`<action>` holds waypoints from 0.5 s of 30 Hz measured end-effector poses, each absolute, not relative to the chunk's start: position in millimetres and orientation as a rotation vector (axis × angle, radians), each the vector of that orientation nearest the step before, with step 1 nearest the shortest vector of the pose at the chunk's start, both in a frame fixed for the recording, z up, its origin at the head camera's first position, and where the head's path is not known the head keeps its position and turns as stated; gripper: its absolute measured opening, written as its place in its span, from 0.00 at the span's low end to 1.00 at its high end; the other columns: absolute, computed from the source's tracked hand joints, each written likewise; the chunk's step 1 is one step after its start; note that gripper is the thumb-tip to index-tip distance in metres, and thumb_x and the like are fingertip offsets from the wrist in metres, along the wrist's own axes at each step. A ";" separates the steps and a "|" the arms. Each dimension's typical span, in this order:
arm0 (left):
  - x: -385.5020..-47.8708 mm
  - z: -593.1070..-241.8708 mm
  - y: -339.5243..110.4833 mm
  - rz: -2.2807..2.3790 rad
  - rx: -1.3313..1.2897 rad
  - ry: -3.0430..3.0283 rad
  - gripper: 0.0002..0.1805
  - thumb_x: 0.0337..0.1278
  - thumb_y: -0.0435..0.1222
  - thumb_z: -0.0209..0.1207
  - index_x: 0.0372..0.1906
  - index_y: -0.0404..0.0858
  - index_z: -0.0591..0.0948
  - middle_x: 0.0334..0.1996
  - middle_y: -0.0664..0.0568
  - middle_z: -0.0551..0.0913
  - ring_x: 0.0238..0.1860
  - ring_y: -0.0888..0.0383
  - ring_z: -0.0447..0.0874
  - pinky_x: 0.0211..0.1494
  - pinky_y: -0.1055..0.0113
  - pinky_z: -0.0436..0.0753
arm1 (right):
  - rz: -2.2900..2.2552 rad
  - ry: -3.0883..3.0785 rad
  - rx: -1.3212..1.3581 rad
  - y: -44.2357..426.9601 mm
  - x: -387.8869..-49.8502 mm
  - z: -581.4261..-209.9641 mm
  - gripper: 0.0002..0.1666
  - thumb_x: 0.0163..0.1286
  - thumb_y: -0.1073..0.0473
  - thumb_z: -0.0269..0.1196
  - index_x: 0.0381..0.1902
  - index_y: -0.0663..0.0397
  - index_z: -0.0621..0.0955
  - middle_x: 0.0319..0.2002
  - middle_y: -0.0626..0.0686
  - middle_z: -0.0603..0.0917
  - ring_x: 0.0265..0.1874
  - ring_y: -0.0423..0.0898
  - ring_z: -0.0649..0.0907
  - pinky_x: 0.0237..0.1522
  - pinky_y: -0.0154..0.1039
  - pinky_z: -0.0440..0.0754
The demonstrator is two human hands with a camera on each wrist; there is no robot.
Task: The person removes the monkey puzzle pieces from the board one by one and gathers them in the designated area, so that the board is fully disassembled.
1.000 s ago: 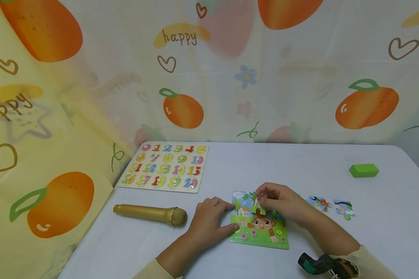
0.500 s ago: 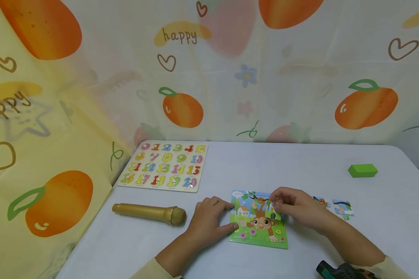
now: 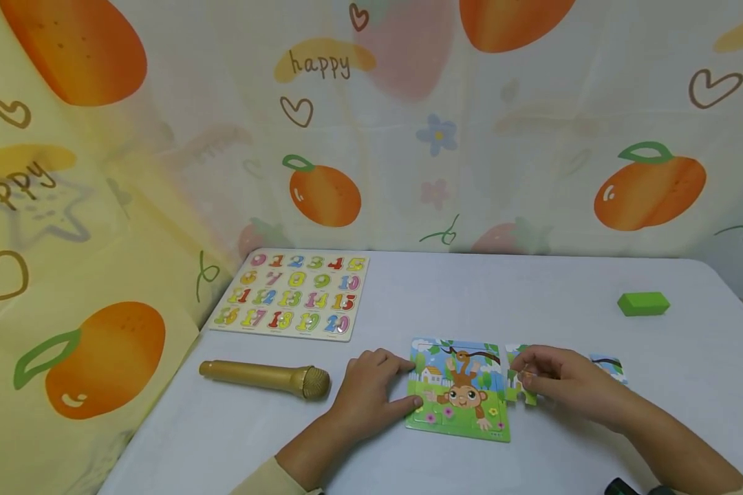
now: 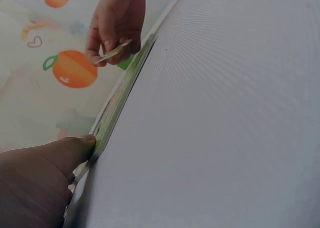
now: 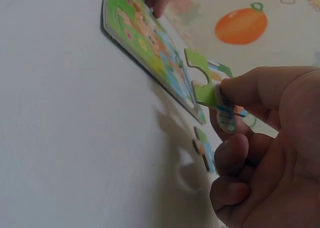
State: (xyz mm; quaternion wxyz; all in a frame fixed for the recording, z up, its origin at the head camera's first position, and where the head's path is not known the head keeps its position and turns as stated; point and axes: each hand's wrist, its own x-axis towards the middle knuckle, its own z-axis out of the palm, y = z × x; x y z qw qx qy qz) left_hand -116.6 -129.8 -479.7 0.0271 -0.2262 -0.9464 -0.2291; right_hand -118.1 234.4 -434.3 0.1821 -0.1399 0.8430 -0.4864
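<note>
A jigsaw puzzle board [image 3: 460, 419] with a cartoon monkey lies flat on the white table. At its left edge rests my left hand [image 3: 374, 390], fingers spread; in the left wrist view its thumb [image 4: 82, 145] touches the board's rim. Just right of the board, my right hand [image 3: 572, 385] pinches a jigsaw puzzle piece [image 3: 520, 392] between thumb and fingers. The right wrist view shows this green-edged piece [image 5: 204, 91] tilted and raised above the table. Beyond the right hand, another puzzle piece [image 3: 611, 366] lies partly hidden.
A number board [image 3: 289, 295] lies at the back left. In front of it is a gold toy microphone [image 3: 263, 378]. A green block [image 3: 644, 303] sits at the back right. A printed fabric backdrop [image 3: 396, 185] hangs behind the table [image 3: 569, 295].
My right hand has moved right, off the board, carrying the puzzle piece, and now covers a loose piece seen before. My left hand has stayed at the board's left edge.
</note>
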 end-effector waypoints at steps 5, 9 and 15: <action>-115.4 -477.9 -130.0 -0.717 -0.697 -2.920 0.28 0.58 0.57 0.74 0.60 0.52 0.86 0.52 0.62 0.83 0.55 0.58 0.78 0.60 0.53 0.72 | -1.341 2.399 -0.389 246.3 -116.2 -437.9 0.11 0.78 0.57 0.67 0.54 0.54 0.84 0.37 0.53 0.80 0.38 0.42 0.77 0.35 0.36 0.77; -115.1 -477.0 -130.0 -0.707 -0.695 -2.923 0.28 0.59 0.58 0.74 0.61 0.52 0.86 0.52 0.61 0.83 0.55 0.58 0.78 0.60 0.53 0.72 | -1.341 2.409 -0.442 252.9 -115.7 -441.1 0.10 0.79 0.58 0.66 0.53 0.54 0.84 0.35 0.51 0.80 0.36 0.42 0.78 0.34 0.35 0.77; -115.7 -478.4 -130.0 -0.705 -0.697 -2.924 0.28 0.59 0.58 0.74 0.62 0.52 0.86 0.52 0.62 0.83 0.54 0.58 0.78 0.59 0.53 0.71 | -1.274 2.502 -0.506 251.6 -114.5 -445.6 0.07 0.78 0.57 0.68 0.50 0.48 0.84 0.37 0.46 0.82 0.36 0.39 0.77 0.37 0.34 0.76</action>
